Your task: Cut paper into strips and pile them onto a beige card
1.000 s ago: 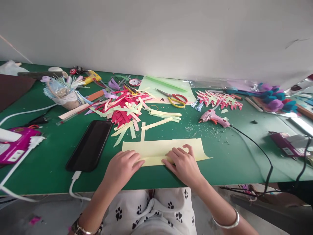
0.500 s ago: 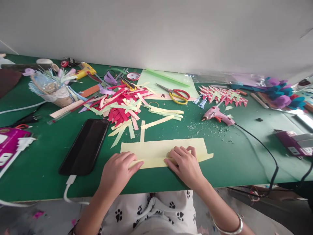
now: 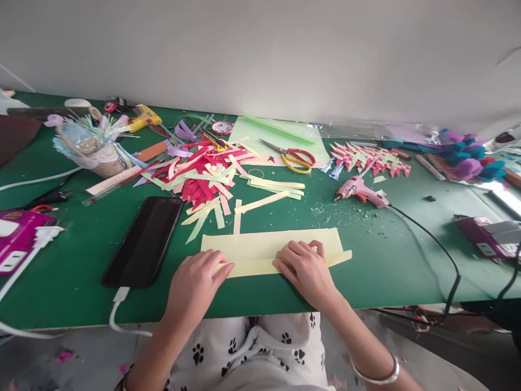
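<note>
A sheet of pale yellow paper (image 3: pixel 260 246) lies near the table's front edge, with its near side folded over into a long strip. My left hand (image 3: pixel 198 279) grips the left end of the fold, thumb along the near edge and fingers curled over the top. Toward the right, my right hand (image 3: pixel 306 270) pinches the same fold, its thumb pointing left. The strip's right end sticks out past the sheet at a slight slant. My fingers cover parts of the fold.
Beyond the sheet lies a pile of red, pink and yellow paper strips (image 3: pixel 203 176). Scissors (image 3: pixel 291 157) rest behind, and a pink glue gun (image 3: pixel 361 193) with a black cord lies at right. A phone (image 3: pixel 143 241) on a white cable is at left.
The view has shifted slightly. Both hands keep their hold on the folded paper, with hardly any movement along it.
</note>
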### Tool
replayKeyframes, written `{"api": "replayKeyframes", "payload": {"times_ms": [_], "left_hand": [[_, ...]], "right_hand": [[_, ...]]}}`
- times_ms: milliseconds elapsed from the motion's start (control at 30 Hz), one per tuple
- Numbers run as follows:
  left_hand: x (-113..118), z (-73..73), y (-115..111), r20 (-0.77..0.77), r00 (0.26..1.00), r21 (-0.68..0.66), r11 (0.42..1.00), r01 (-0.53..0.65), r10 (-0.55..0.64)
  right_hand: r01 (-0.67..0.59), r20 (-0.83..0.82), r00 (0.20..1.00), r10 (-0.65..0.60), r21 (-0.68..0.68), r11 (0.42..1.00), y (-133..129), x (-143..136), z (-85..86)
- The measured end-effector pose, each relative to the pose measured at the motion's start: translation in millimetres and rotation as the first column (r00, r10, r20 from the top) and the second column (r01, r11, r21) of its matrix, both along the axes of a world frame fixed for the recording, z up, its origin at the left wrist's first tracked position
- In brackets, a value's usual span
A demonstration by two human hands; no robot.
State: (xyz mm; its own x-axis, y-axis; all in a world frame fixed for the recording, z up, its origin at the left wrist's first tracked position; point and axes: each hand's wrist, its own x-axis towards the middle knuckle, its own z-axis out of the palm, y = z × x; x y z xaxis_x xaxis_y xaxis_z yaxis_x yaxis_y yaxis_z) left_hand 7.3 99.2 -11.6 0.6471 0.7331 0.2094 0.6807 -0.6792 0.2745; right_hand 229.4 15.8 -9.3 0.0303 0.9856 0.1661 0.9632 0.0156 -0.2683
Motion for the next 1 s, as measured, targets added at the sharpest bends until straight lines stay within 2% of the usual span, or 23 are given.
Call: {"api": "replayKeyframes", "payload": {"times_ms": [100,167,233,300,400,467,533,767,1000], "left_hand": [[-12.4,2.7,2.8,-0.034,0.998,0.042,0.998,-0.056,0.057],[-16.4,5.8,2.9,-0.062,0.996,0.125,0.991,-0.049,0.057],[-12.5,8.1,-1.1,-0.097,0.995,0.233,0.972,-0.013,0.036],[-0.9,8.4,-9.8,-0.125,0.99,0.29,0.953,0.093,-0.059],[21.1,4.8,-27.1,-0.145,0.94,0.206,0.92,0.333,-0.308],[30.3,1.9,-36.7,-0.17,0.911,0.122,0.91,0.397,-0.375],[31.4,0.0,-42.0,-0.206,0.905,0.07,0.917,0.392,-0.372],[-0.2,1.0,-35.1,-0.269,0.902,0.029,0.933,0.358,-0.337],[-42.7,3.1,-31.4,-0.317,0.908,0.085,0.946,0.313,-0.273]], "right_hand": [[-0.001,-0.002,1.0,0.001,-0.01,1.0,0.4,-0.7,0.4],[0.002,-0.01,1.0,-0.002,-0.018,1.0,0.9,-1.2,0.3],[0.005,-0.013,1.0,-0.006,-0.022,1.0,1.3,-1.3,-0.1],[0.006,-0.008,1.0,-0.006,-0.017,1.0,1.2,-1.0,-0.6],[-0.003,0.013,1.0,0.003,-0.001,1.0,0.4,-0.1,-1.1],[-0.012,0.021,1.0,0.012,0.004,1.0,0.0,0.2,-1.0],[-0.015,0.018,1.0,0.015,0.003,1.0,-0.2,0.2,-0.8],[0.001,-0.002,1.0,-0.001,-0.009,1.0,-0.6,0.3,-2.1],[0.005,-0.016,1.0,-0.005,-0.004,1.0,-1.4,0.4,-0.9]]}}
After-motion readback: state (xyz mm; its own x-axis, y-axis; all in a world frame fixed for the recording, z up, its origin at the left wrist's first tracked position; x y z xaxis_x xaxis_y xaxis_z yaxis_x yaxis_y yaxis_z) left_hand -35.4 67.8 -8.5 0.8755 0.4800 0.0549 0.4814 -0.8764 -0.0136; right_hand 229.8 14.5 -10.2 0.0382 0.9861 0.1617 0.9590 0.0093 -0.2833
